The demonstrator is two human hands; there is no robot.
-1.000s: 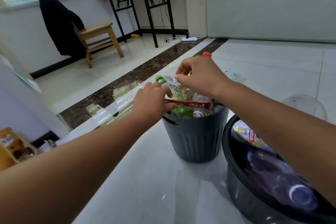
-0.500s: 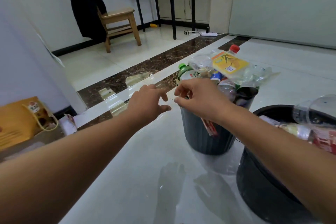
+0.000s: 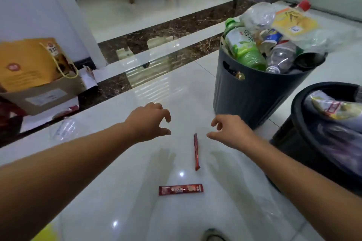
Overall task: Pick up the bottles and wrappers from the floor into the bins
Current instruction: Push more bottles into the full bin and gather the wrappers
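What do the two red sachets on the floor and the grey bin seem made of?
Flat red sachet: thin printed film, foil or plastic; slight sheen, lies flat. Narrow red sachet: seemingly the same. Grey bin: probably moulded plastic; matte, handle slot.

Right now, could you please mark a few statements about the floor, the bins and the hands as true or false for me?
1. Two red sachets lie on the floor: a flat Nescafe sachet and a narrow red sachet between the hands. True.
2. The right hand pinches the narrow red sachet. False: it holds nothing, fingers loosely curled, and so does the left hand.
3. The grey bin is heaped above its rim with bottles. True.
4. The green bottle lies on the floor. False: it rests in the grey bin.
5. The black bin is empty. False: a yellow wrapper lies in it.
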